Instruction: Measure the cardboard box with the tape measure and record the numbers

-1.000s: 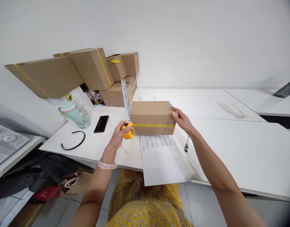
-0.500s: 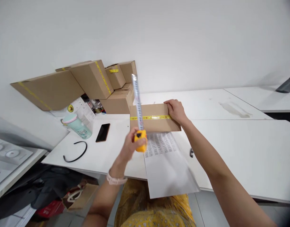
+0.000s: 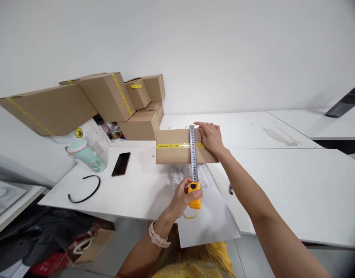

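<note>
My left hand (image 3: 181, 199) is closed around a yellow tape measure (image 3: 195, 197), its metal blade (image 3: 193, 154) drawn out away from me. The blade lies across a small cardboard box (image 3: 173, 154) with a strip of yellow printed tape along its top. On the box's right end rests my right hand (image 3: 210, 137), fingers over the far edge and the index fingertip close by the blade's end. Under the box's near side and the tape measure lies a white sheet (image 3: 208, 227) printed with rows of text, overhanging the table's front edge.
Several taped cardboard boxes (image 3: 107, 98) are stacked at the back left. Nearer stand a mint-green bottle (image 3: 89, 156), a black phone (image 3: 121, 164) and a black headband (image 3: 93, 191) on the white table (image 3: 276, 185). A small black clip (image 3: 231, 189) lies right of the sheet. A dark object (image 3: 343, 102) leans far right.
My left hand has brought the tape measure right and toward me. Its blade, earlier raised over the box's left part, now lies across the box beside my right hand.
</note>
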`<state>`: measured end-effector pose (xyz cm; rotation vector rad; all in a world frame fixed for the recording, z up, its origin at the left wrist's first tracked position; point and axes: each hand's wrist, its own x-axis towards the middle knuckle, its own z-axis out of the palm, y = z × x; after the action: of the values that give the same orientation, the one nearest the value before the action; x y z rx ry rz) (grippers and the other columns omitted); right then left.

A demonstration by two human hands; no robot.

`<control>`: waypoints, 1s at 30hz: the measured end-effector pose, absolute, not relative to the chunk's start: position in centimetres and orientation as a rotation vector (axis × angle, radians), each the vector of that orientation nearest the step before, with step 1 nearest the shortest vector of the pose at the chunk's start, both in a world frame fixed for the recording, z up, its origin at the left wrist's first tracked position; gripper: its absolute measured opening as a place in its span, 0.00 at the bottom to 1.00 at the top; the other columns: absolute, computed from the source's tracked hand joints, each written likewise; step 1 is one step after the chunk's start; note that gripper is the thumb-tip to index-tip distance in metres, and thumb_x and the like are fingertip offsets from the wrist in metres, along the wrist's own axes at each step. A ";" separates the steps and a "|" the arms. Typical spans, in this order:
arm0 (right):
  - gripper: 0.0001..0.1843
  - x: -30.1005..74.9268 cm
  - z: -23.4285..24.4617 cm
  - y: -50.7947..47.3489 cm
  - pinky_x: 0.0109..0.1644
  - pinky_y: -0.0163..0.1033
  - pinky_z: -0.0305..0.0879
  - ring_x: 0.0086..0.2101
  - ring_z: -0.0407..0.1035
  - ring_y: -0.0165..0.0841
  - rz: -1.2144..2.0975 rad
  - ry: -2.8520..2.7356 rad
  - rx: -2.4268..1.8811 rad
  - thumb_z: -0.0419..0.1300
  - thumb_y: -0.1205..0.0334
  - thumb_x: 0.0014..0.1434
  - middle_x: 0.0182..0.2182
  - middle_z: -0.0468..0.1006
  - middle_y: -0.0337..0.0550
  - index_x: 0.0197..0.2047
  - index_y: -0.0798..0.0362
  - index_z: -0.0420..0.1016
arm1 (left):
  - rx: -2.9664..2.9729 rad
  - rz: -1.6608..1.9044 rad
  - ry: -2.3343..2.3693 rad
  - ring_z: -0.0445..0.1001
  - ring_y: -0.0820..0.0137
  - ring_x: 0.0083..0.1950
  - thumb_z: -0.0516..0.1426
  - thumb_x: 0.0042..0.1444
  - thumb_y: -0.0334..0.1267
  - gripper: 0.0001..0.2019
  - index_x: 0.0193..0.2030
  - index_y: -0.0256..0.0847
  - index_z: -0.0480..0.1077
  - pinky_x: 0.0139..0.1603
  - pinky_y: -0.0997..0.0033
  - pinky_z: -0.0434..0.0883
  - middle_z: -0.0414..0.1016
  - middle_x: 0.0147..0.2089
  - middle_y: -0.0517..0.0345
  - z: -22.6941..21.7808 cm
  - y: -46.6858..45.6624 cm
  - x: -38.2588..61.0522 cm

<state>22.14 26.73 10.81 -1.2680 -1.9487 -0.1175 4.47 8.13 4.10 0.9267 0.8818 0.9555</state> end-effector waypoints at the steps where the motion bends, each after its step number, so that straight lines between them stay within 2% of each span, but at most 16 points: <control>1: 0.25 22.2 10.8 26.8 0.54 0.51 0.56 0.43 0.67 0.45 -0.124 -1.965 -1.259 0.43 0.64 0.71 0.42 0.80 0.48 0.62 0.44 0.73 | 0.931 0.955 0.889 0.75 0.71 0.32 0.72 0.41 0.52 0.29 0.41 0.43 0.64 0.34 0.70 0.71 0.72 0.36 0.61 4.1 8.1 4.6; 5: 0.29 22.4 10.5 27.2 0.53 0.53 0.55 0.43 0.65 0.45 -0.147 -2.015 -1.234 0.41 0.66 0.71 0.45 0.79 0.48 0.63 0.38 0.75 | 0.949 0.944 0.886 0.75 0.70 0.33 0.72 0.42 0.52 0.28 0.41 0.43 0.63 0.34 0.70 0.71 0.71 0.35 0.62 3.8 7.8 4.9; 11: 0.29 22.6 10.2 27.5 0.52 0.54 0.55 0.44 0.64 0.45 -0.120 -2.025 -1.218 0.42 0.68 0.70 0.46 0.78 0.48 0.59 0.38 0.80 | 1.019 0.959 0.923 0.72 0.72 0.35 0.70 0.48 0.50 0.24 0.43 0.43 0.64 0.36 0.72 0.70 0.71 0.37 0.62 2.7 7.2 5.8; 19: 0.30 22.6 10.3 27.1 0.53 0.55 0.54 0.45 0.63 0.46 -0.075 -2.010 -1.211 0.41 0.66 0.71 0.46 0.78 0.47 0.59 0.37 0.80 | 1.045 0.957 1.023 0.68 0.73 0.36 0.71 0.46 0.48 0.26 0.46 0.43 0.65 0.34 0.73 0.68 0.70 0.38 0.61 1.4 7.3 6.7; 24: 0.30 22.6 10.3 27.1 0.53 0.56 0.55 0.46 0.63 0.47 -0.113 -2.047 -1.250 0.42 0.68 0.71 0.47 0.77 0.47 0.63 0.32 0.76 | 1.056 0.949 1.011 0.67 0.74 0.36 0.71 0.47 0.46 0.25 0.47 0.43 0.65 0.35 0.74 0.68 0.70 0.40 0.61 1.3 7.3 6.6; 30: 0.28 22.4 10.6 26.8 0.53 0.52 0.54 0.45 0.64 0.44 -0.115 -2.021 -1.269 0.44 0.70 0.71 0.46 0.78 0.47 0.59 0.38 0.80 | 1.086 0.946 1.016 0.67 0.74 0.36 0.70 0.48 0.46 0.25 0.47 0.42 0.65 0.36 0.74 0.67 0.70 0.39 0.62 1.4 7.1 6.6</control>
<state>22.42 26.76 10.56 -1.2688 -2.0209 -0.1153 6.56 7.13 1.39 1.0865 1.0162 0.9459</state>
